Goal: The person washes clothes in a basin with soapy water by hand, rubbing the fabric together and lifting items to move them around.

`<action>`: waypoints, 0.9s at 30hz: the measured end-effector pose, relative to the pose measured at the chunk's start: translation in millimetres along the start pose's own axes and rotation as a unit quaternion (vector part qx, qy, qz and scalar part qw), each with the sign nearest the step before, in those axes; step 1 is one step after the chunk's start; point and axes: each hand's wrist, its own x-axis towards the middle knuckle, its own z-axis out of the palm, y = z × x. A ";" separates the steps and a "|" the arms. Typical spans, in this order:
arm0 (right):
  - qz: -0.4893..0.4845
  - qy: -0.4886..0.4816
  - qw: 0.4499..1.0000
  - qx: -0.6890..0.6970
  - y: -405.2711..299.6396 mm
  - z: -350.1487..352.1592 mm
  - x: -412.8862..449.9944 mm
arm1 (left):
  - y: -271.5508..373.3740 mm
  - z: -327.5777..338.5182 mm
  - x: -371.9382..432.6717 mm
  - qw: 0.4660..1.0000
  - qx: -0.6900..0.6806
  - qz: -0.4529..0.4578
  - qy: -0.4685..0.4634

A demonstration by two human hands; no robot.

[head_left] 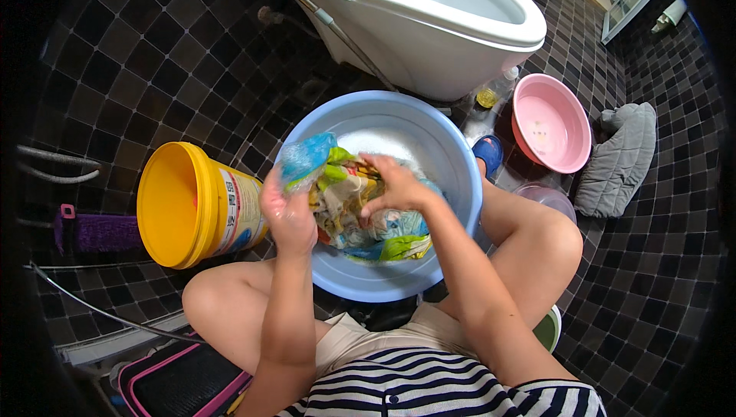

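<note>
Between my knees stands a large blue plastic basin [374,287] with suds and wet, multicoloured fabric in it. My left hand [287,204] grips a wet, soapy piece of the fabric [339,167], blue with green and patterned parts, raised at the basin's left side. Over the middle of the basin, my right hand [394,187] has its thumb and fingers spread around the bunched patterned cloth; whether it grips the cloth is not plain. More blue and green cloth [402,247] lies in the lower part of the basin.
A yellow bucket [201,204] lies tilted at the left, near a purple brush [106,232]. Beyond the basin stands a white toilet [414,43], with a metal hose [351,43] before it. At the right are a bottle [489,97], a pink basin [552,124] and a grey quilted item [615,170].
</note>
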 end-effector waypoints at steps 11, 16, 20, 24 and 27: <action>0.016 0.049 0.979 0.195 -71.4 -62.2 -30.4 | 31.7 -37.9 51.9 0.991 -0.050 -0.122 -0.023; 0.001 0.184 0.940 0.288 -95.6 -115.4 -62.1 | -8.6 -67.0 33.6 0.940 0.188 -0.236 -0.158; -0.051 0.313 0.900 0.300 -107.6 -125.5 -66.8 | -15.7 -58.7 20.4 0.801 0.452 -0.190 -0.344; -0.050 0.224 0.903 0.364 -81.6 -137.6 -53.0 | -37.7 -75.5 28.5 0.760 0.504 -0.237 -0.336; 0.000 0.133 0.914 0.383 -48.0 -127.0 -37.1 | -37.6 -75.0 25.9 0.920 0.267 -0.091 -0.270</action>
